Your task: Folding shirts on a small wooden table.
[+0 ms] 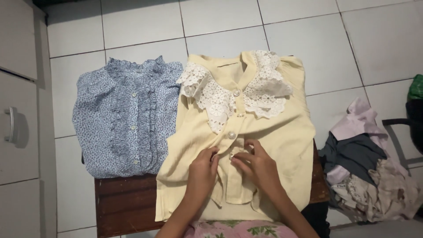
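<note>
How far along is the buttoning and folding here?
Done: the blue blouse lies buttoned and folded on the wooden table. In hand: left hand and right hand pinch a button on the yellow blouse. Left: the clothes pile on the floor.

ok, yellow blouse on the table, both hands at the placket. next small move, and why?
Probably push the button through its hole. Both hands, left hand and right hand, pinch the placket of the yellow blouse right at that button, the two pearl buttons above it look fastened, and the front below hangs loose and parted.
</note>
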